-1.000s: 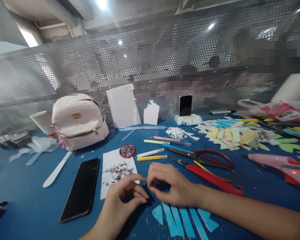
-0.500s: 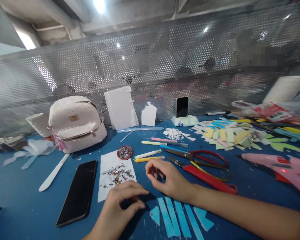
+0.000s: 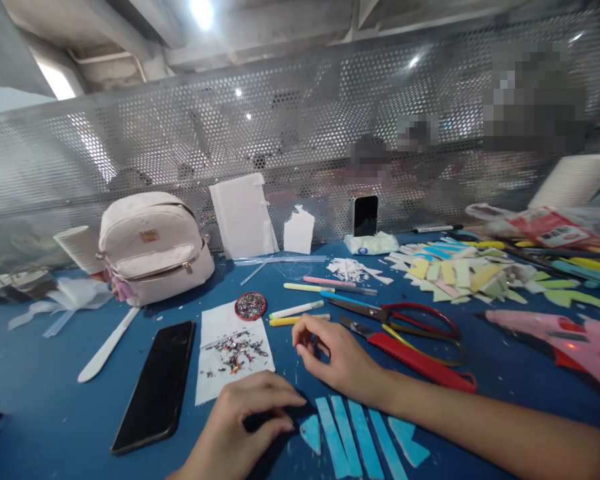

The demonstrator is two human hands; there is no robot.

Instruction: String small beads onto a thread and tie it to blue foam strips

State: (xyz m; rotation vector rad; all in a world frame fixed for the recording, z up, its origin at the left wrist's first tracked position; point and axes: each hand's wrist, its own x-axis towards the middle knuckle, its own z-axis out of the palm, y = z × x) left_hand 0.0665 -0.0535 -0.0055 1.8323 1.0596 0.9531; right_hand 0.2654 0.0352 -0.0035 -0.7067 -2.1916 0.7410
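My left hand (image 3: 255, 417) hovers low over the blue table, its thumb and fingers apart with nothing between them. Its fingertips are close to a small blue triangular piece (image 3: 311, 433). Right of that piece lie several blue strips (image 3: 356, 437) side by side. My right hand (image 3: 333, 353) rests on the table with loosely curled fingers, and I see nothing in them. Beyond it lie a yellow marker (image 3: 295, 321) and a white-and-green marker (image 3: 296, 309). Left of the markers, a white sheet (image 3: 213, 367) bears dark glittery bits, with a red-rimmed round dish (image 3: 251, 306) at its top edge.
Red-handled scissors (image 3: 420, 320) and a red cutter (image 3: 420, 362) lie beside my right forearm. A pink glue gun (image 3: 540, 327) is at the right, below a pile of coloured strips (image 3: 460, 270). A phone (image 3: 155, 387), white knife (image 3: 109, 347) and backpack (image 3: 155, 247) occupy the left.
My left hand has shifted slightly right and down, toward the small blue triangular piece. My right hand has stayed nearly still.
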